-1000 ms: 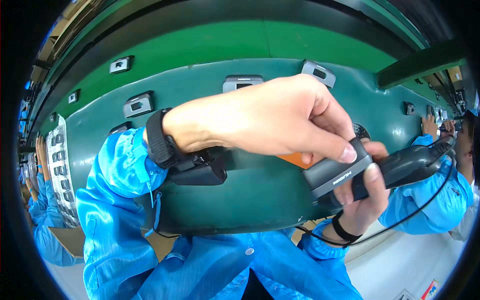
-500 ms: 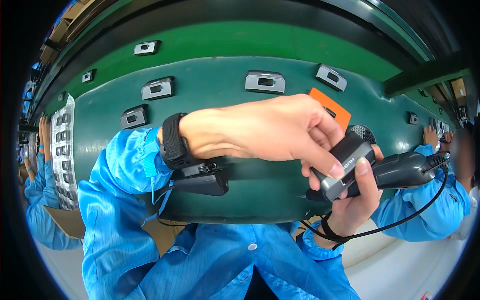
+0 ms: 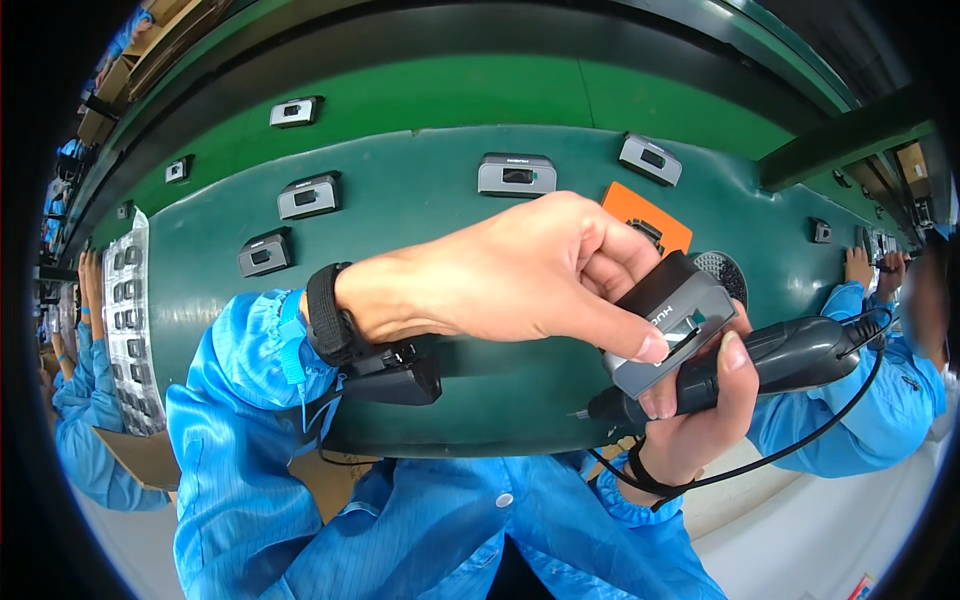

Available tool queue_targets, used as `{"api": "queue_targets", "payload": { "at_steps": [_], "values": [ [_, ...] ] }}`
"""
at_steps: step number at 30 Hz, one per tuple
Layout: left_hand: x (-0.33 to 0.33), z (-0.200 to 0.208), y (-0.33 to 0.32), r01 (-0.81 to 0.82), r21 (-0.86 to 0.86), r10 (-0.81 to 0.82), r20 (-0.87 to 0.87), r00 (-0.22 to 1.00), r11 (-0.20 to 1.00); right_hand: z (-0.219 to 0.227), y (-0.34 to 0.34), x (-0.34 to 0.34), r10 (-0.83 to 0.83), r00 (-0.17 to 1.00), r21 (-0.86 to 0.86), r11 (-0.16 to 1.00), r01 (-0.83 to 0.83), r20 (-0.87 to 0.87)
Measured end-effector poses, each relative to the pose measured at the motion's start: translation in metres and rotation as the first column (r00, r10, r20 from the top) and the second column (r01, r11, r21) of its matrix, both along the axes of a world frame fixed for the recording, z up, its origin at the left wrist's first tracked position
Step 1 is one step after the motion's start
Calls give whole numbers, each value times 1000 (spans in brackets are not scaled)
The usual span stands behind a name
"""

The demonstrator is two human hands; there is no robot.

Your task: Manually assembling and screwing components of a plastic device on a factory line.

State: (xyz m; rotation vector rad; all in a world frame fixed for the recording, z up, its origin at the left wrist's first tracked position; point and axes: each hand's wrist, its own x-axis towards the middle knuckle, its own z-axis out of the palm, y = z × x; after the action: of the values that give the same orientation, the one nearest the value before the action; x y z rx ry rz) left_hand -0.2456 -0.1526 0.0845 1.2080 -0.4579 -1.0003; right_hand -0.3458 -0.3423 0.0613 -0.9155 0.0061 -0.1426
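Observation:
My left hand (image 3: 520,275) reaches across from the left and pinches a small grey rectangular device (image 3: 670,325) between thumb and fingers. My right hand (image 3: 700,420) comes up from below, wrapped around a black corded electric screwdriver (image 3: 790,355), its fingertips also touching the underside of the grey device. A black band with a small black box (image 3: 385,375) sits on my left wrist. Just behind the hands an orange square fixture (image 3: 645,220) lies on the green conveyor belt (image 3: 420,200).
Several more grey devices (image 3: 516,174) lie spaced along the belt. A tray of small parts (image 3: 130,320) stands at the left end. Other people in blue sleeves work at far left (image 3: 70,400) and far right (image 3: 870,275). A round black mesh part (image 3: 722,270) sits by the fixture.
Both hands with the grey device and screwdriver have come slightly lower and nearer to me, uncovering the orange fixture. The devices on the belt have shifted in view.

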Motion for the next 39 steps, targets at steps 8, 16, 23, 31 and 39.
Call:
{"api": "queue_targets", "payload": {
  "at_steps": [8,16,23,31,39],
  "values": [
    [0,-1,12,-47,-34,44,-85,995,998,-3,3,7,115,993,-69,991,-113,12],
    [108,-18,42,-657,-98,2,989,-145,748,-5,-36,28,-214,975,-148,964,221,61],
    [198,-62,54,-793,344,-628,775,-62,503,4,-42,42,-89,961,-83,990,114,263],
    [147,-3,245,-454,890,-546,400,736,40,31,-93,46,-45,916,-146,983,112,398],
    [166,-46,271,-577,721,-400,693,600,384,44,-83,34,-17,904,-249,959,136,427]
  ]
}}
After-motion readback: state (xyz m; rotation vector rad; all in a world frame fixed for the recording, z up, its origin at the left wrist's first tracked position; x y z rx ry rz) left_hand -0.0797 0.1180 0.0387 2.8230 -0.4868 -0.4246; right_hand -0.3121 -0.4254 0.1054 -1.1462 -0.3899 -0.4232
